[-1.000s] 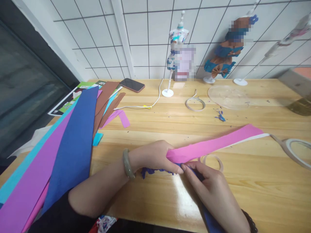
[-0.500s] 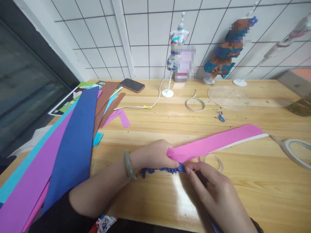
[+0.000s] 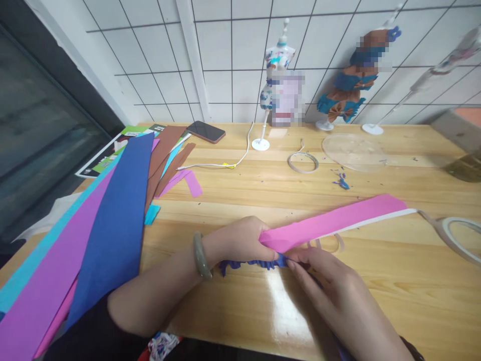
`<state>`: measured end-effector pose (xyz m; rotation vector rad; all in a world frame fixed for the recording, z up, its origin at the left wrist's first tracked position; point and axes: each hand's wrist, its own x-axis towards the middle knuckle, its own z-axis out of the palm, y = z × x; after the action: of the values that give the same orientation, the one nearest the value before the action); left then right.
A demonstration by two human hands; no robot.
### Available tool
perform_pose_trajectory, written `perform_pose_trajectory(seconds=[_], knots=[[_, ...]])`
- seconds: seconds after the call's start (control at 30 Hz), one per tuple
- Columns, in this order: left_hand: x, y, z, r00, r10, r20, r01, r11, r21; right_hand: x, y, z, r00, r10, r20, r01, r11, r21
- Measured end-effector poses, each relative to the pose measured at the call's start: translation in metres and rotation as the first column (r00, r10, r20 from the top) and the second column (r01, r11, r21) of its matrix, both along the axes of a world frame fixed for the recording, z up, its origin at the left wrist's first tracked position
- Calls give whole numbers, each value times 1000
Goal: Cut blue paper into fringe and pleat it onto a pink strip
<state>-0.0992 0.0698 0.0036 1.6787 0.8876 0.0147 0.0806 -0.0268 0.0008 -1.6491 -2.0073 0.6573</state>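
A pink crepe paper strip (image 3: 338, 218) slants up and right from under my left hand (image 3: 246, 238), with white tape along its lower edge. Below it runs a gathered blue crepe paper strip (image 3: 240, 264), ruffled along its lower side. My left hand is closed, its thumb pressing the blue strip against the pink one. Close beside that thumb, my right hand (image 3: 330, 281) pinches the blue strip between thumb and fingertips. More of the blue strip trails below my right hand, mostly hidden. The tape runs on to a tape roll (image 3: 464, 235) at the right.
Crepe paper sheets (image 3: 116, 220) in several colours lie at the left, near a phone (image 3: 206, 132). Behind stand a small dress form (image 3: 278, 57) and a dressed one (image 3: 343, 95). A second tape roll (image 3: 303, 163), a clear disc (image 3: 353, 150) and blue scraps (image 3: 342, 183) lie mid-table.
My right hand has shifted very slightly at the blue strip, its fingers drawn a little closer. Both hands keep their hold; the view has moved a touch.
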Motion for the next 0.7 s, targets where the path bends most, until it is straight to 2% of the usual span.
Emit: perform_pose_trajectory(seconds=[0.2, 0.3, 0.4, 0.63, 0.7], knots=[[1, 1, -1, 1000, -14, -24, 15, 999, 36, 2, 1, -1, 991, 121, -47, -120, 992, 26], [1, 1, 2, 1000, -11, -25, 12, 998, 55, 8, 3, 1, 988, 152, -6, -152, 988, -12], [1, 0, 5, 999, 1, -39, -1, 1000, 15, 14, 5, 6, 984, 169, 58, -166, 984, -62], [1, 0, 4, 999, 49, -17, -50, 998, -44, 22, 8, 6, 990, 107, 90, -98, 990, -97], [2, -1, 3, 998, 61, -10, -62, 997, -39, 23, 7, 6, 993, 51, 109, -49, 999, -17]])
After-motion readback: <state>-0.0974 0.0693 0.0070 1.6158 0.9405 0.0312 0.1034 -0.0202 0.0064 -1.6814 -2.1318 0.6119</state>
